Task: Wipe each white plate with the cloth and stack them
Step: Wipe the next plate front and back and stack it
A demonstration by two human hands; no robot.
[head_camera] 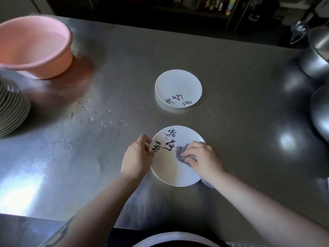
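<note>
- near plate (170, 168) at front edge of steel counter (231, 122), left hand (138, 157) pinching its left rim
- right hand (201, 158) fingers curled on grey cloth (181, 152), pressed to plate
- second plate (178, 88) further back, apart
- pink basin (33, 45), plate stack (12, 107) far left

Near plate (170, 168) on the steel counter (231, 104): left hand (137, 157) pinches its left rim; right hand (203, 157) presses a grey cloth (181, 154) onto its face. Second plate (178, 86) lies beyond, apart. Pink basin (33, 47) and stacked dishes (12, 111) far left.
</note>
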